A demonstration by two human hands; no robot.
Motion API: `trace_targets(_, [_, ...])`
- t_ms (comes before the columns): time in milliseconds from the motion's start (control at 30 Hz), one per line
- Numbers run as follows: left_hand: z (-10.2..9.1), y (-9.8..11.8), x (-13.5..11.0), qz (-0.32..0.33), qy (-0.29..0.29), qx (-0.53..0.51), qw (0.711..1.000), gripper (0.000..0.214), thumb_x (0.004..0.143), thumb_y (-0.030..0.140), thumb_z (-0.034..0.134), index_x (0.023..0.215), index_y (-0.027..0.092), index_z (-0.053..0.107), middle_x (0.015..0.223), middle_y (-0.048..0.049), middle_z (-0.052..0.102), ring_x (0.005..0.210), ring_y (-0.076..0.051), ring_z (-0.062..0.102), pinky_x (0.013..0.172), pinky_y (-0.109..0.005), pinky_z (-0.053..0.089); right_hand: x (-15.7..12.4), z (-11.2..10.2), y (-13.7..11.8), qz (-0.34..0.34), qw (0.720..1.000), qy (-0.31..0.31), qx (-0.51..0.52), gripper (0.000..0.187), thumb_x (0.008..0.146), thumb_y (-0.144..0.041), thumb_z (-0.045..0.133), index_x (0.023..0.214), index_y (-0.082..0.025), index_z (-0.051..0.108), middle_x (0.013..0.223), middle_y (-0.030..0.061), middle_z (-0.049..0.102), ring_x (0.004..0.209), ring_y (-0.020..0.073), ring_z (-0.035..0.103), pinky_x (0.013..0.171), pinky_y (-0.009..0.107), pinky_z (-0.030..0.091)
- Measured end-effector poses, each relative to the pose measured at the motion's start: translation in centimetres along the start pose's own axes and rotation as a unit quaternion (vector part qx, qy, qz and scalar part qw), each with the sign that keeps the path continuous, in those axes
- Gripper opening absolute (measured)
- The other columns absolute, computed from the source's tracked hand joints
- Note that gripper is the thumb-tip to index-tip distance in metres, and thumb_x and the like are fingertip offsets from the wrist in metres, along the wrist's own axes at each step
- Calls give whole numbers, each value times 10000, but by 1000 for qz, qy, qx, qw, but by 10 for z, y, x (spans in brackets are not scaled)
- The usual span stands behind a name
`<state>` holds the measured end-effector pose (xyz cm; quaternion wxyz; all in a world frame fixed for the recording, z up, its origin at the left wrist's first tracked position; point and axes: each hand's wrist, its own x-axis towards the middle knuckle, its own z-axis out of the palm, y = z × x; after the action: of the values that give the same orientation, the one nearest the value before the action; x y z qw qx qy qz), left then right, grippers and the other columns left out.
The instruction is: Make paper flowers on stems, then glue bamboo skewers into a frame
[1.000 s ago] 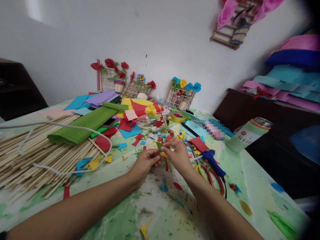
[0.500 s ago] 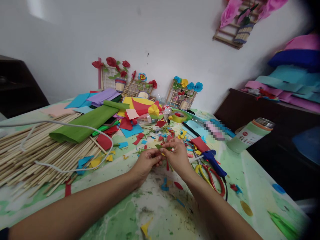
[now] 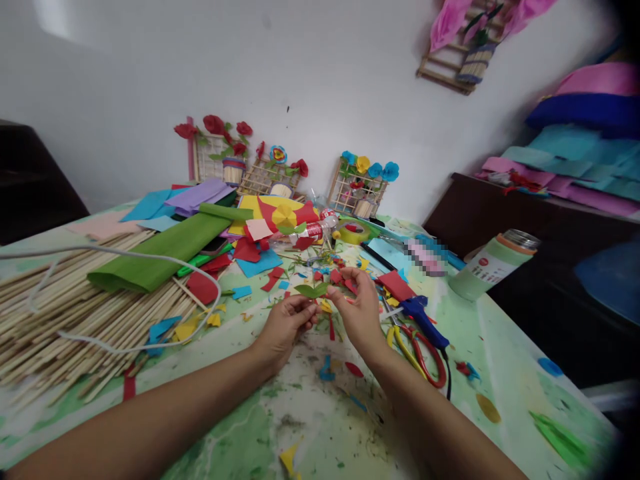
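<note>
Both my hands meet over the middle of the table (image 3: 505,373). My right hand (image 3: 357,313) pinches a small green paper leaf (image 3: 311,291) between thumb and fingers. My left hand (image 3: 285,325) is curled close beside it, fingertips pressed together at the leaf's lower edge, on something I cannot make out. Coloured paper scraps (image 3: 330,273) lie scattered just beyond the hands. Red-handled scissors (image 3: 423,353) and a blue glue gun (image 3: 420,313) lie right of my right wrist.
A heap of bamboo sticks (image 3: 75,320) with a white cable (image 3: 125,257) over it fills the left. A green crepe roll (image 3: 160,257) and coloured sheets lie behind. A green bottle (image 3: 493,267) lies at the right edge. Paper-flower frames (image 3: 357,183) lean on the wall.
The hands have shifted slightly left and up, and the green leaf now sticks out leftward from the right fingers. The camera has tipped a little.
</note>
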<state>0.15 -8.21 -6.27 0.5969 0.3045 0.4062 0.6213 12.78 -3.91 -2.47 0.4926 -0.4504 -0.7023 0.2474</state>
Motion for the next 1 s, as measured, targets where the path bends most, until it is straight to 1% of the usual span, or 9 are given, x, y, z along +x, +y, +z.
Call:
trace_targets(67, [0, 1, 0, -1, 5, -19, 1000, 177, 634, 230, 749, 739, 140, 639, 691, 8, 598, 575, -49, 500, 531, -156, 374, -5, 5, 8, 53, 997, 0, 53, 309, 738, -332, 599, 1007, -196, 528, 1037, 75, 560, 1003, 229, 496, 886, 376, 384])
trace_targets(133, [0, 1, -1, -2, 6, -30, 1000, 187, 619, 217, 758, 747, 144, 643, 677, 15, 590, 565, -45, 492, 524, -151, 372, -9, 12, 14, 86, 991, -16, 100, 277, 745, -347, 585, 968, -190, 535, 1017, 71, 571, 971, 217, 513, 873, 364, 400])
trace_targets(200, [1, 0, -1, 1, 4, -30, 1000, 184, 615, 218, 762, 735, 142, 645, 649, 19, 580, 550, -46, 482, 515, -154, 366, -13, 17, 16, 95, 985, -44, 139, 222, 740, -340, 582, 896, -184, 557, 941, 57, 596, 897, 200, 539, 826, 338, 428])
trace_targets(300, [1, -1, -2, 11, -2, -15, 1000, 182, 617, 232, 763, 718, 138, 644, 632, 17, 573, 553, -57, 483, 517, -168, 364, -15, 19, 12, 92, 974, -89, 187, 146, 717, -317, 590, 780, -187, 570, 776, 21, 605, 750, 171, 555, 709, 292, 460])
trace_targets(367, [1, -2, -2, 18, -5, -1, 1000, 185, 615, 241, 766, 700, 138, 639, 627, 16, 571, 561, -66, 485, 525, -178, 368, -15, 19, 7, 94, 968, -101, 211, 127, 696, -303, 603, 741, -189, 570, 703, 3, 593, 665, 151, 546, 642, 270, 466])
trace_targets(467, [2, -2, -3, 25, -12, 22, 999, 189, 613, 254, 765, 653, 134, 625, 589, 20, 551, 552, -73, 472, 521, -188, 361, -15, 19, 4, 99, 965, -88, 225, 110, 677, -289, 614, 699, -197, 560, 634, -13, 586, 575, 132, 527, 559, 248, 460])
trace_targets(567, [3, -1, -3, 28, -12, 42, 999, 179, 605, 252, 761, 660, 129, 643, 588, 13, 555, 549, -80, 474, 511, -196, 352, -14, 19, 4, 102, 967, -80, 219, 107, 685, -295, 607, 660, -201, 562, 603, -16, 586, 551, 127, 524, 523, 238, 452])
trace_targets(800, [2, -1, -2, 12, -14, 37, 999, 151, 587, 219, 757, 671, 124, 674, 584, 6, 573, 544, -76, 484, 518, -191, 360, -15, 19, 6, 118, 965, -62, 224, 123, 666, -297, 626, 623, -191, 581, 570, -18, 564, 539, 124, 507, 511, 233, 439])
trace_targets(1000, [1, 0, -2, -16, -8, 23, 1000, 167, 561, 201, 773, 684, 127, 687, 593, 9, 588, 544, -67, 499, 528, -181, 372, -14, 20, 8, 102, 962, -58, 246, 104, 650, -264, 637, 594, -192, 585, 580, -14, 567, 559, 129, 515, 548, 243, 449])
